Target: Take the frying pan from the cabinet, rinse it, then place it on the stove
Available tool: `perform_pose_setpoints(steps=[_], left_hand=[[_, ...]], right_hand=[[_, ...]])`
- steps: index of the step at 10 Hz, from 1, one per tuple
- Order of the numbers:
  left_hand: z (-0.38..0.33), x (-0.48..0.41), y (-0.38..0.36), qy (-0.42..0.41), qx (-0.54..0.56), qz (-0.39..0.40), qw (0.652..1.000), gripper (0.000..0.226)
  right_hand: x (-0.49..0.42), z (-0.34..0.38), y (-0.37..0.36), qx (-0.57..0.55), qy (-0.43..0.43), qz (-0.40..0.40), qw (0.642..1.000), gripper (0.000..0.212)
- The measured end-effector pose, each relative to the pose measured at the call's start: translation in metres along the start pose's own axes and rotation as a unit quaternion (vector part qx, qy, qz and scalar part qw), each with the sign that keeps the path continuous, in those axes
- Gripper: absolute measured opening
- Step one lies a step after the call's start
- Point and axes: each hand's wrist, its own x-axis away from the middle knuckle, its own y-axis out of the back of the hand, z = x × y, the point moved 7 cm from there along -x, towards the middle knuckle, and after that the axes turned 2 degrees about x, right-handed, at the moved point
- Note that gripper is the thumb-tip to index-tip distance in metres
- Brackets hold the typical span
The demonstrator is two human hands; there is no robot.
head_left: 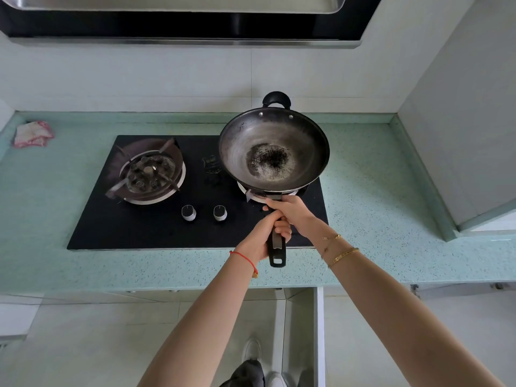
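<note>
A dark metal frying pan (273, 149) with a blackened patch in its bottom sits over the right burner of the black glass stove (156, 230). Its long black handle points toward me. My left hand (262, 238) grips the handle from the left, near its middle. My right hand (290, 212) grips the same handle higher up, close to the pan's rim. A small loop handle sticks up at the pan's far side. Whether the pan rests fully on the burner or hovers just above it cannot be told.
The left burner (152, 171) stands bare, with two knobs (203, 213) at the stove's front. A pink cloth (33, 134) lies on the green counter at far left. A range hood (181, 20) hangs above. A cabinet door (319, 336) stands open below the counter.
</note>
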Motion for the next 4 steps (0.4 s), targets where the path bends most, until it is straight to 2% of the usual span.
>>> perform_pose_setpoints(steps=[1,3,4], left_hand=[[-0.007,0.003,0.003,-0.024,-0.031,-0.018,0.999,0.018],[-0.022,0.004,0.004,-0.068,-0.120,-0.081,0.987,0.047],[-0.038,0.014,0.018,-0.105,-0.231,-0.182,0.950,0.055]], right_hand=[[0.006,0.000,0.001,-0.024,-0.028,-0.003,0.999,0.034],[0.010,-0.005,0.014,-0.031,-0.037,-0.042,0.998,0.038],[0.018,-0.004,0.032,0.008,-0.035,-0.107,0.994,0.031]])
